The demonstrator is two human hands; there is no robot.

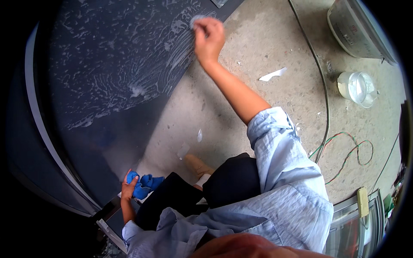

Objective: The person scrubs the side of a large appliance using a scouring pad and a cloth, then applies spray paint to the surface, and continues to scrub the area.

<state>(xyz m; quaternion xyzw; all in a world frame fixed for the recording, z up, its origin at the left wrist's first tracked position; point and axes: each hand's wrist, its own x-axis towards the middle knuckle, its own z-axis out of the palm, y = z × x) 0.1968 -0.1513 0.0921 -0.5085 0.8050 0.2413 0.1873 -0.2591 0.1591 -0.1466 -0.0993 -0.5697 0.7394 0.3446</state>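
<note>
Dark panel (112,64), broad and smooth, fills the view from eight o'clock round to twelve, whitish foam streaked over its upper part; it looks stiff and, where wet, slippery, so its edge would likely give a surer hold than its soapy face. Next in size, at two o'clock, comes a translucent tub (355,32), with a smaller clear container (357,88) just below it. Near eight o'clock the left hand (128,188) is closed around a bunched blue cloth (146,184), which should be light and limp, best gripped by its gathered folds. Smallest is a pale wad (196,19) near twelve o'clock, pinched in the curled fingers of the right hand (208,36) at the panel's foamy edge; it is probably soft and slick, easier to keep hold of with the fingers spread across its back. Blur and the fingers hide most of the wad, so its material is hard to make out; the panel's top is cut off, and dark rim shadow swallows the far left.
</note>
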